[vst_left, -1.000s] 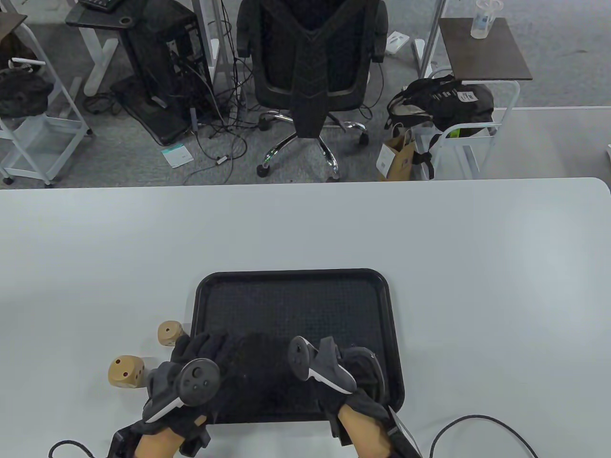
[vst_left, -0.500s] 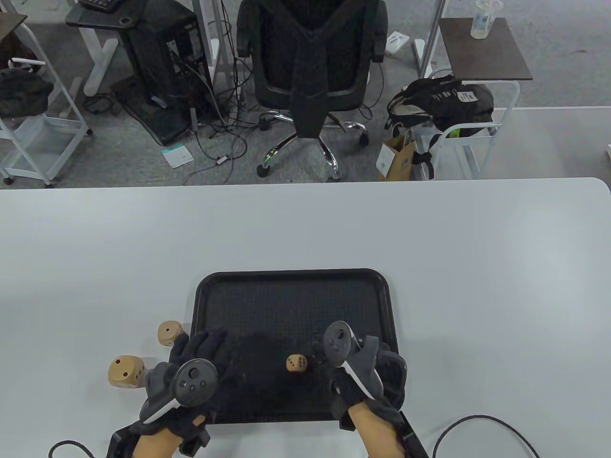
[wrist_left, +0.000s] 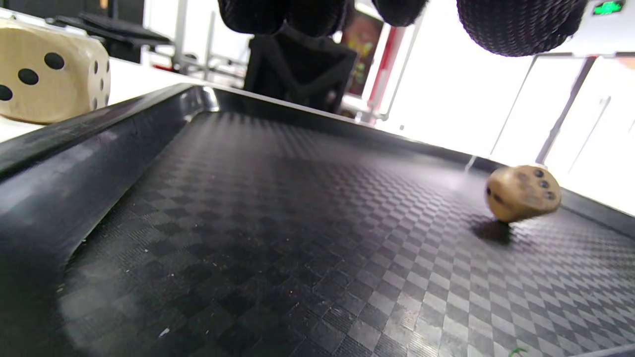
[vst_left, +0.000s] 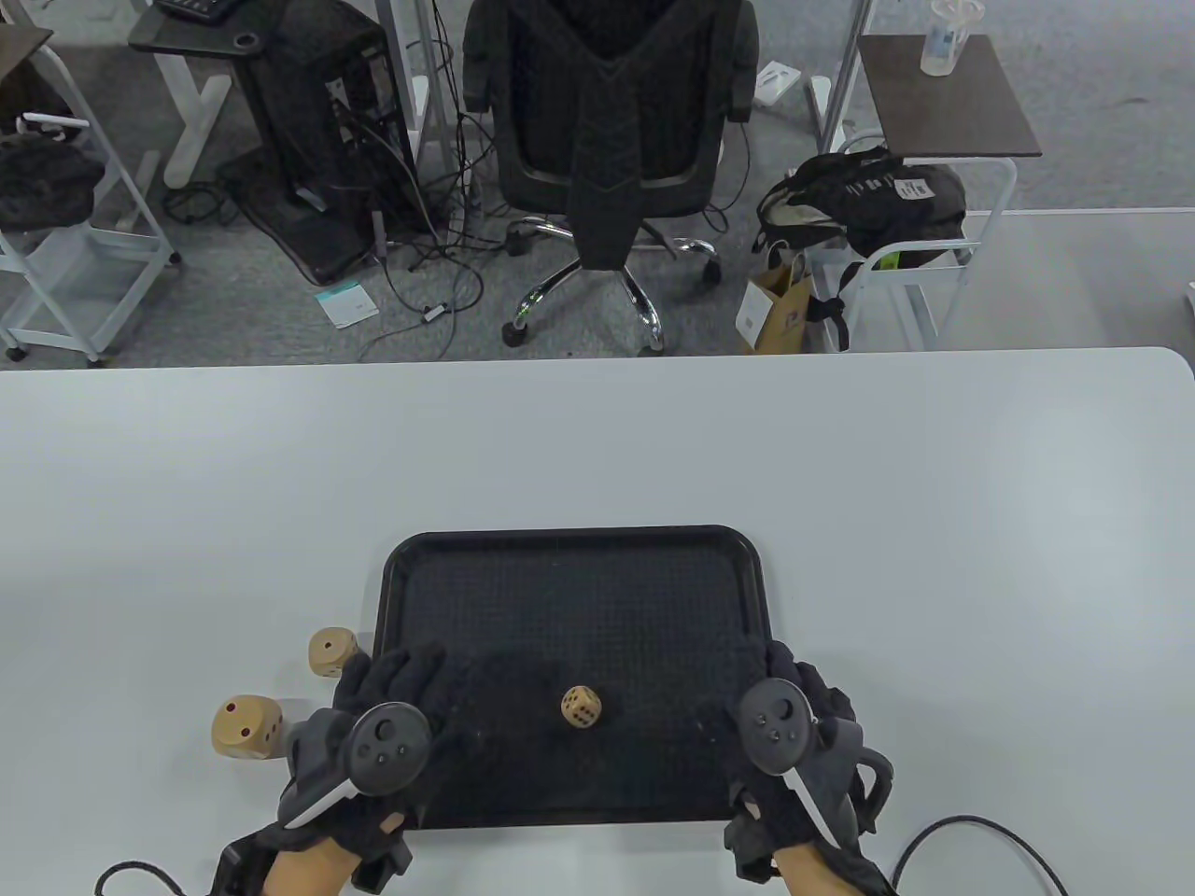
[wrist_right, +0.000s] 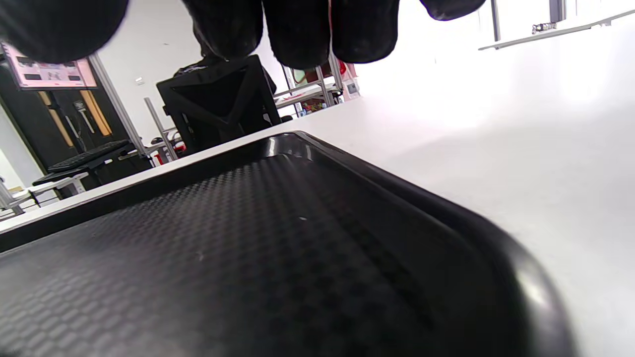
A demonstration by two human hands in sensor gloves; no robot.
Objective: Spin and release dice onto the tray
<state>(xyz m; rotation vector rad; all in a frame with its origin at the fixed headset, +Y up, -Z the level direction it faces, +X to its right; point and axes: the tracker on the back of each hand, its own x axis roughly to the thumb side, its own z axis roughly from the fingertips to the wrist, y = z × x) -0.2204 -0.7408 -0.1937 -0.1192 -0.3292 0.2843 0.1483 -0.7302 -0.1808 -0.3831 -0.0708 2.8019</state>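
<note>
A black tray (vst_left: 574,534) lies near the table's front edge. One small wooden die (vst_left: 581,707) is on its near half, free of both hands. In the left wrist view this die (wrist_left: 523,192) looks tilted on an edge and blurred. Two larger dice (vst_left: 332,651) (vst_left: 246,727) sit on the table left of the tray; one of them (wrist_left: 49,74) shows beyond the rim. My left hand (vst_left: 401,667) hovers over the tray's near-left corner, fingers (wrist_left: 516,25) relaxed and holding nothing. My right hand (vst_left: 798,672) is at the near-right corner, fingers (wrist_right: 297,29) loose and empty.
The white table (vst_left: 597,448) stretches wide around the tray. Black cables (vst_left: 980,840) (vst_left: 131,873) trail from both wrists along the front edge. An office chair (vst_left: 607,140) and carts stand beyond the far edge.
My right hand let go of the small die in the tray's near middle and drew back to the near-right corner. The die stays about where it landed. The left hand has not moved.
</note>
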